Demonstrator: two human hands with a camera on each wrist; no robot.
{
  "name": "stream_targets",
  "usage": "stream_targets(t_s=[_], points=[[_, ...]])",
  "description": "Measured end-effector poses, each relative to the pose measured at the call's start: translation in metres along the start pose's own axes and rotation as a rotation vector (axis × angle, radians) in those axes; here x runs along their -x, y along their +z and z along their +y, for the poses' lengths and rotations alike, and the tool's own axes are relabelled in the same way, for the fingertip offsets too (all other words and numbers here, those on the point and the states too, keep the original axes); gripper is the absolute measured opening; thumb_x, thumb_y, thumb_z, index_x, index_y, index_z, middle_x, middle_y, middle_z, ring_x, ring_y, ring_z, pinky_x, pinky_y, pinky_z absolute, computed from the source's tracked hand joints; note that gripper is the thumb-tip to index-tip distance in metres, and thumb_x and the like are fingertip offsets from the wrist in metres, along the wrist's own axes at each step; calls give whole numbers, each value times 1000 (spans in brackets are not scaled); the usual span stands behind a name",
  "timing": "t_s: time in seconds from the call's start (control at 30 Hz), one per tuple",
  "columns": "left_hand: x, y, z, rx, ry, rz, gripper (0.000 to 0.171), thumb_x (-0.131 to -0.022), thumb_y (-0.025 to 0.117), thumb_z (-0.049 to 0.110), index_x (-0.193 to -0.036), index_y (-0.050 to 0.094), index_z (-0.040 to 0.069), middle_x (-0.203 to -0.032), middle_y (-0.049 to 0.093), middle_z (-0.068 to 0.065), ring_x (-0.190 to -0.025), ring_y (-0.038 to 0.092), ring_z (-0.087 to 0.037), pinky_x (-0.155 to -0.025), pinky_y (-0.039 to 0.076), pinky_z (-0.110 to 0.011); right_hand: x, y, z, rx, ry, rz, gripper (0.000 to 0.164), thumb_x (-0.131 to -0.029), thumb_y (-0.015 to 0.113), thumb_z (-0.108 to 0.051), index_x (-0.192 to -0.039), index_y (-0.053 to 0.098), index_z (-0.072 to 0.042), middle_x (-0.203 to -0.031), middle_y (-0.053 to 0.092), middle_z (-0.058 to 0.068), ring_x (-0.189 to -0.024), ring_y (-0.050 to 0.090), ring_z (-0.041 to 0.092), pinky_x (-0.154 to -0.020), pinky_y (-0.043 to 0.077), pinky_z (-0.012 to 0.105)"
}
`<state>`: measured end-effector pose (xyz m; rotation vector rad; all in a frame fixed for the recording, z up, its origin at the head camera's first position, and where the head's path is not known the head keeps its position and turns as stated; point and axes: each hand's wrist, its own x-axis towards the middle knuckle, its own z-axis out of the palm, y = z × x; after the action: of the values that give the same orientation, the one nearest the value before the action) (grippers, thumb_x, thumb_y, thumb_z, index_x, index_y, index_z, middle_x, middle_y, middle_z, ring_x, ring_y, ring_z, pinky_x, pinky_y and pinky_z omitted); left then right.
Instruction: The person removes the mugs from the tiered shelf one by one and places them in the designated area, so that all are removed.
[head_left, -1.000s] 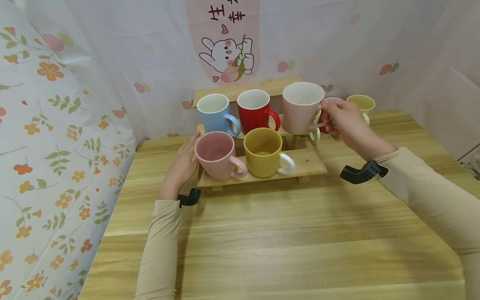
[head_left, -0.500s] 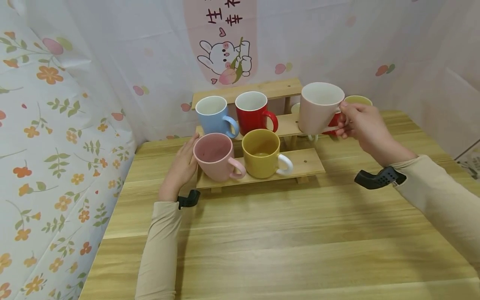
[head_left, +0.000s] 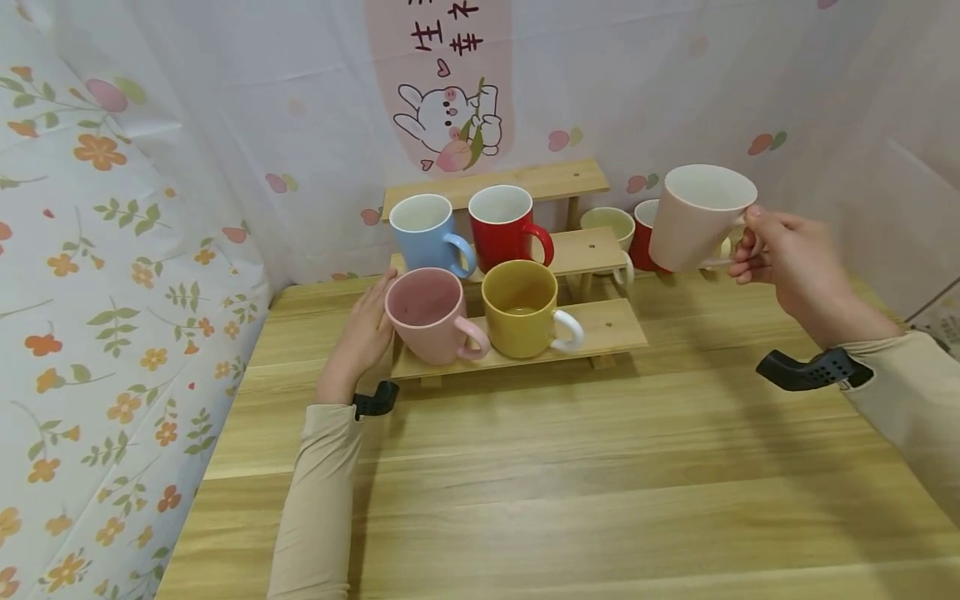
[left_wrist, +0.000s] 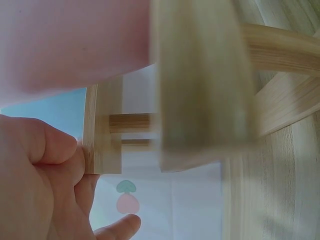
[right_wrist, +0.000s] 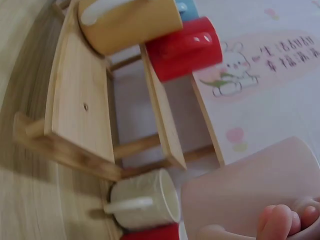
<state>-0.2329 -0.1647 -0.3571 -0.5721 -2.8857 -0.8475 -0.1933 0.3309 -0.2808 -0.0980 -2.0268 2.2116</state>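
My right hand (head_left: 795,258) pinches a pale pink mug (head_left: 697,221), white inside, by its handle. This mug is off the rack, to its right, overlapping mugs behind it; the right wrist view shows fingertips (right_wrist: 280,222) at the handle. My left hand (head_left: 360,333) holds the left end of the tiered wooden rack (head_left: 611,325), fingers at the middle shelf's end (left_wrist: 102,160). On the lower shelf stand a pink mug (head_left: 431,325) and a mustard-yellow mug (head_left: 517,321) with a white handle. The middle shelf bears a light blue mug (head_left: 427,237) and a red mug (head_left: 501,237).
Behind the rack's right end, a cream mug (head_left: 611,229) and another red mug (head_left: 643,237) stand on the wooden table (head_left: 525,483). A yellowish handle shows behind the held mug. Printed cloth (head_left: 300,125) hangs at the back and left.
My right hand has carried the pale pink mug from the middle shelf's right end out to the right, uncovering the cream and red mugs behind. My left hand has stayed on the rack.
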Motion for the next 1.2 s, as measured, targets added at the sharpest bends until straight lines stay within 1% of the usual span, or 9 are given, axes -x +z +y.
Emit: stream_targets(t_s=[0.1,0.2,0.33,0.5,0.7,0.97,1.07,1.2], points=[[1,-1,0,-6,0,2,49,-106,23,25,-151,25,6,-160,14,-10,-147,15,-30,-122,7,-47,0,-12,1,-50,7,20,33,-93,61,-26,-70,60,-4,-61,57,4,-48,59,15,-47,55,23],[0,-1,0,-16,0,-3,50,-105,24,25,-151,25,6,-160,14,-10,-147,15,-29,-122,7,-46,1,-24,2,-66,15,45,32,-93,61,-27,-71,60,-3,-62,57,4,-49,60,15,-47,55,24],[0,0,0,-18,-3,-11,50,-105,24,25,-151,25,5,-161,14,-9,-147,15,-28,-122,8,-46,2,-41,6,-46,16,85,34,-94,59,-28,-70,59,-4,-62,57,3,-49,60,14,-47,55,23],[0,1,0,-17,5,-5,50,-105,24,24,-151,25,5,-160,15,-11,-147,16,-29,-122,8,-46,0,-55,11,-52,5,156,34,-93,60,-29,-71,60,-4,-62,57,2,-50,59,13,-46,55,23],[0,0,0,-13,-3,-1,50,-105,24,24,-152,23,5,-160,15,-11,-147,15,-32,-122,8,-48,-5,-65,17,-110,0,207,33,-93,61,-26,-69,61,-2,-60,57,3,-47,61,13,-43,54,23],[-1,-1,1,-9,-1,15,49,-105,24,24,-151,25,6,-160,17,-11,-147,16,-31,-122,8,-46,-5,-70,25,-112,3,255,37,-95,59,-23,-63,60,-3,-56,57,2,-42,61,14,-41,54,23],[-1,0,2,-2,5,24,49,-105,24,24,-151,26,6,-160,18,-12,-147,17,-31,-122,8,-46,-5,-70,29,-117,16,265,38,-95,58,-23,-63,60,-3,-56,57,2,-43,62,14,-41,54,23],[-1,1,1,-3,-5,20,49,-105,24,24,-151,27,6,-160,17,-11,-147,16,-32,-122,8,-46,-5,-73,36,-161,54,269,36,-95,57,-20,-63,61,-3,-55,57,3,-42,62,16,-41,54,25]])
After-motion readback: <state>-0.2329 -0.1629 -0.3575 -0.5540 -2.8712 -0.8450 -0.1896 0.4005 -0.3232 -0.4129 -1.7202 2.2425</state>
